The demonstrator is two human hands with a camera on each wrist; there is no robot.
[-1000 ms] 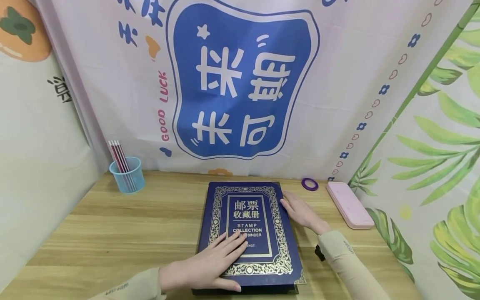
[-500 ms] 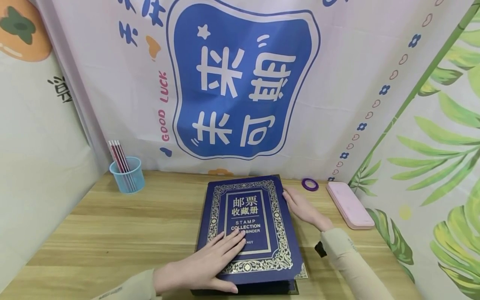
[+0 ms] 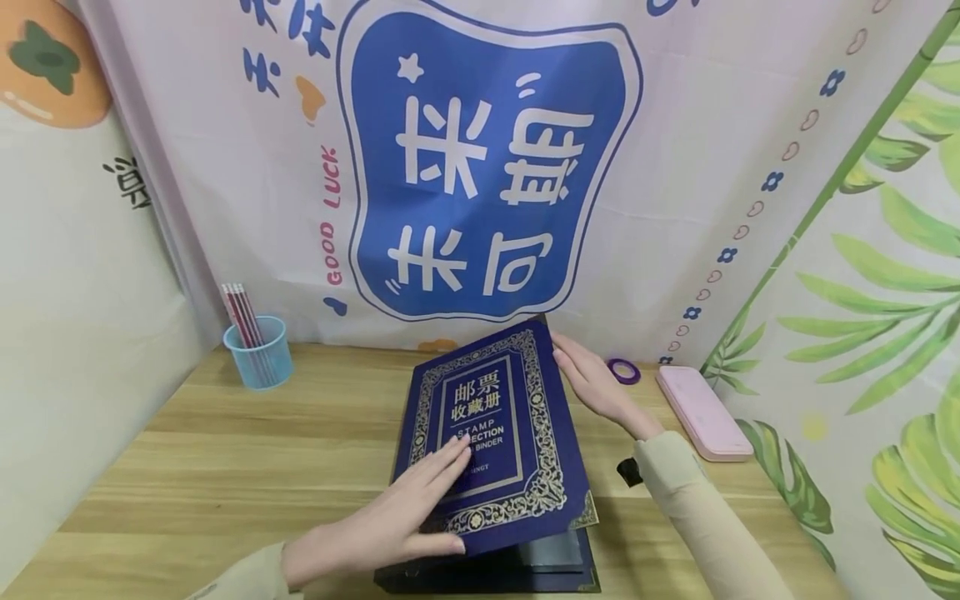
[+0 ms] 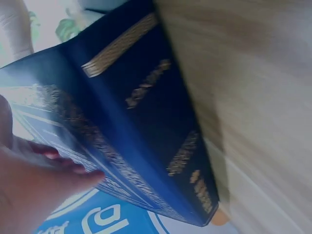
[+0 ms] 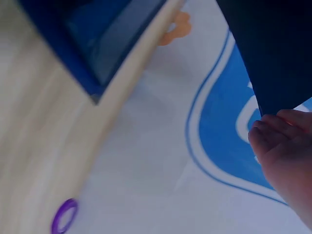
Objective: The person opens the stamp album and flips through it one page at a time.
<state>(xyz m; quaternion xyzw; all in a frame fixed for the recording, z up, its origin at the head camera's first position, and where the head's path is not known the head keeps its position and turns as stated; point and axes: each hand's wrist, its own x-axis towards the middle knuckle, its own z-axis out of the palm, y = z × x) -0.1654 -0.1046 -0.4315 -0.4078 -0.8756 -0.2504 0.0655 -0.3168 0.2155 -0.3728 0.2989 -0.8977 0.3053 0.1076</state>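
A dark blue stamp album with gold lettering and an ornate border stands partly open on the table. Its front cover tilts up from the right side, and dark inner pages show beneath. My left hand rests across the lower left of the cover, fingers extended. In the left wrist view this hand lies by the gold border, with the album's spine facing the camera. My right hand holds the cover's upper right edge. In the right wrist view its fingertips meet the corner of the raised cover.
A blue cup with several pencils stands at the back left of the wooden table. Right of the album are a purple tape roll and a pink case. A printed curtain hangs close behind.
My right hand has raised the album's cover from nearly flat to a clear slant, uncovering the pages below. My left hand has shifted slightly left, staying on the cover.
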